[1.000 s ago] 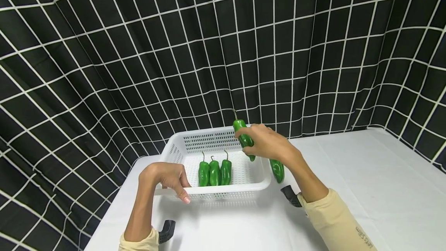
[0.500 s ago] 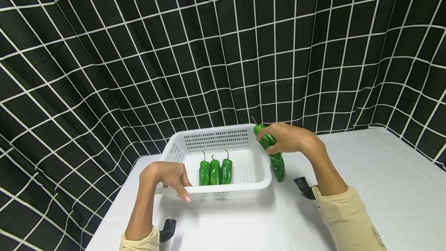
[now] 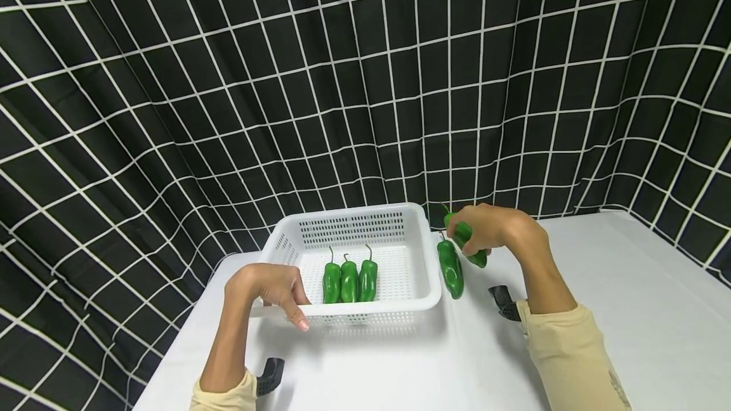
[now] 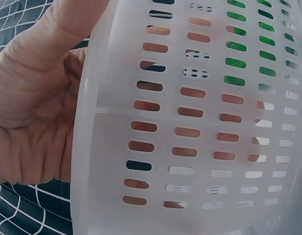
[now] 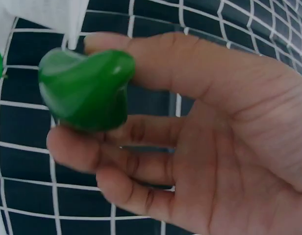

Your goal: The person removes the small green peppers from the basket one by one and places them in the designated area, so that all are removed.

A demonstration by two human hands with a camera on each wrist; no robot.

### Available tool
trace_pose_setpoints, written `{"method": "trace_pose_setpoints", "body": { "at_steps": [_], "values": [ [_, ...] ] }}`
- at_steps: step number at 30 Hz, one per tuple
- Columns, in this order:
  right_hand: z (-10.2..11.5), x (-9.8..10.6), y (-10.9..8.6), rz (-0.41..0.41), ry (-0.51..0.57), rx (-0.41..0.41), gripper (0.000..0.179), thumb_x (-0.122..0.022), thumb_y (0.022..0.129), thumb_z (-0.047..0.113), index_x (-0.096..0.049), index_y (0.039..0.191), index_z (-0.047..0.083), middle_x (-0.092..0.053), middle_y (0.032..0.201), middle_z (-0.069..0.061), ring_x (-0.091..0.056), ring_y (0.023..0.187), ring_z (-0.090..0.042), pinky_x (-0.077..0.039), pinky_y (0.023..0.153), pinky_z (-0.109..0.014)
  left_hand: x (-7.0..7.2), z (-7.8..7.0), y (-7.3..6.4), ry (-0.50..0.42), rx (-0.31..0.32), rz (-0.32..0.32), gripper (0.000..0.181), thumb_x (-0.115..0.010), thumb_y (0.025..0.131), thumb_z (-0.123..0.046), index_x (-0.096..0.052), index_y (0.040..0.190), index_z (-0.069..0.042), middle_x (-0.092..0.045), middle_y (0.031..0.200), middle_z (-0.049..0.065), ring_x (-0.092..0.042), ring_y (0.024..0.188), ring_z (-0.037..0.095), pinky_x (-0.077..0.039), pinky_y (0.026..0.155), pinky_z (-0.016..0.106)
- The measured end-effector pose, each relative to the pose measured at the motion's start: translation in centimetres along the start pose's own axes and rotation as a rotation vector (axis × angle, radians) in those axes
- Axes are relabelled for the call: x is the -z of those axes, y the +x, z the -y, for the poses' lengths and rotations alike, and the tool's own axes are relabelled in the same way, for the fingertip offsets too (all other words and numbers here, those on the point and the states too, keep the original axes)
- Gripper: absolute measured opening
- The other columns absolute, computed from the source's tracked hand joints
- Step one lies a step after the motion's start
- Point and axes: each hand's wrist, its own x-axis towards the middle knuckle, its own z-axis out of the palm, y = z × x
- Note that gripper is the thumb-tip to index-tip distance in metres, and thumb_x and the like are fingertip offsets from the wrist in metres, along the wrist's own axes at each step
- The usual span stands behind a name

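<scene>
My left hand [image 3: 274,285] grips the front left rim of a white perforated plastic basket [image 3: 394,304], thumb outside and fingers inside. Through the slots of its wall [image 4: 109,156], the left wrist view shows parts of those fingers. Three green peppers [image 3: 349,282] lie side by side in the basket, stems pointing away. Right of the basket, my right hand [image 3: 493,228] pinches another green pepper [image 5: 85,90] between thumb and fingers, its stem up and tilted left. Between that hand and the basket, one more green pepper [image 3: 451,269] lies on the table.
A white cloth covers the table [image 3: 365,366]. Behind it and along both sides hangs a black curtain [image 3: 320,81] with a white grid. Black wrist mounts [image 3: 270,376] stick out by both sleeves.
My right hand has carried its pepper from above the basket's right part out over the right rim, to the far side of the lying pepper. The left hand keeps its grip on the rim.
</scene>
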Motion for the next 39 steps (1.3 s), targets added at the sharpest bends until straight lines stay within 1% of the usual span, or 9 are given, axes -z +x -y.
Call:
{"method": "trace_pose_setpoints", "body": {
  "at_steps": [4, 9, 13, 19, 24, 28, 33, 35, 39],
  "values": [
    [-0.9, -0.5, 0.4, 0.054, 0.018, -0.11, 0.043, -0.076, 0.085, 0.006, -0.07, 0.127, 0.012, -0.069, 0.105, -0.01, -0.069, 0.078, -0.023, -0.052, 0.069, -0.032, 0.0, 0.0, 0.0, -0.011, -0.009, -0.01, 0.021, -0.091, 0.076, -0.024, -0.086, 0.094, -0.013, -0.056, 0.062, -0.012, -0.024, 0.058, 0.006, -0.016, 0.049, 0.024],
    [-2.1, -1.5, 1.0, 0.085, 0.074, -0.189, 0.04, -0.076, 0.086, 0.003, -0.07, 0.125, 0.009, -0.069, 0.095, -0.008, -0.068, 0.075, -0.022, -0.052, 0.066, -0.029, -0.2, 0.0, 0.1, -0.005, 0.001, -0.026, 0.023, -0.092, 0.076, -0.023, -0.086, 0.095, -0.012, -0.059, 0.063, -0.013, -0.027, 0.059, 0.005, -0.017, 0.049, 0.024],
    [-2.8, -2.2, 1.5, 0.089, 0.089, -0.207, 0.037, -0.077, 0.086, 0.002, -0.071, 0.122, 0.007, -0.068, 0.093, -0.008, -0.067, 0.071, -0.021, -0.053, 0.063, -0.027, -0.2, -0.1, 0.1, -0.001, 0.01, -0.026, 0.024, -0.092, 0.075, -0.024, -0.086, 0.095, -0.012, -0.058, 0.061, -0.012, -0.025, 0.058, 0.006, -0.016, 0.049, 0.024],
    [-3.1, -3.0, 2.5, 0.116, 0.082, -0.216, 0.038, -0.076, 0.087, 0.004, -0.07, 0.125, 0.007, -0.066, 0.097, -0.009, -0.068, 0.07, -0.019, -0.055, 0.064, -0.027, -0.1, -0.2, 0.1, 0.01, 0.034, -0.038, 0.026, -0.092, 0.074, -0.024, -0.086, 0.096, -0.013, -0.059, 0.063, -0.014, -0.029, 0.06, 0.006, -0.02, 0.05, 0.024],
    [-3.5, -3.4, 3.0, 0.106, 0.086, -0.233, 0.039, -0.077, 0.086, 0.002, -0.069, 0.124, 0.006, -0.065, 0.099, -0.011, -0.071, 0.07, -0.021, -0.056, 0.064, -0.028, -0.2, -0.1, 0.0, 0.0, 0.025, -0.032, 0.026, -0.092, 0.075, -0.024, -0.085, 0.097, -0.012, -0.057, 0.062, -0.013, -0.026, 0.058, 0.006, -0.017, 0.05, 0.024],
    [-3.7, -3.9, 3.6, 0.108, 0.123, -0.255, 0.048, -0.078, 0.084, 0.0, -0.065, 0.13, 0.005, -0.066, 0.104, -0.015, -0.074, 0.073, -0.022, -0.06, 0.069, -0.032, -0.2, 0.0, -0.1, -0.004, 0.014, -0.03, 0.025, -0.092, 0.075, -0.024, -0.085, 0.096, -0.011, -0.055, 0.06, -0.013, -0.023, 0.057, 0.006, -0.016, 0.049, 0.023],
    [-4.1, -4.7, 4.2, 0.084, 0.187, -0.292, 0.072, -0.082, 0.079, -0.007, -0.052, 0.144, -0.001, -0.061, 0.116, -0.025, -0.076, 0.073, -0.025, -0.063, 0.069, -0.036, -0.3, 0.0, -0.1, 0.001, -0.001, -0.038, 0.022, -0.092, 0.075, -0.025, -0.086, 0.092, -0.012, -0.056, 0.06, -0.013, -0.022, 0.056, 0.005, -0.016, 0.048, 0.023],
    [-4.2, -5.0, 4.4, 0.072, 0.184, -0.301, 0.069, -0.083, 0.077, -0.007, -0.053, 0.139, -0.004, -0.06, 0.112, -0.024, -0.076, 0.071, -0.026, -0.063, 0.067, -0.035, -0.3, 0.0, 0.0, 0.005, 0.001, -0.044, 0.022, -0.092, 0.075, -0.025, -0.086, 0.092, -0.013, -0.058, 0.06, -0.013, -0.024, 0.056, 0.005, -0.017, 0.048, 0.023],
    [-4.3, -5.4, 4.7, 0.073, 0.168, -0.317, 0.052, -0.086, 0.077, -0.003, -0.058, 0.121, -0.004, -0.063, 0.096, -0.018, -0.076, 0.069, -0.026, -0.063, 0.066, -0.033, -0.3, 0.1, 0.0, 0.012, 0.007, -0.048, 0.023, -0.092, 0.075, -0.025, -0.086, 0.092, -0.012, -0.058, 0.061, -0.013, -0.025, 0.057, 0.005, -0.018, 0.049, 0.023]
  ]
}}
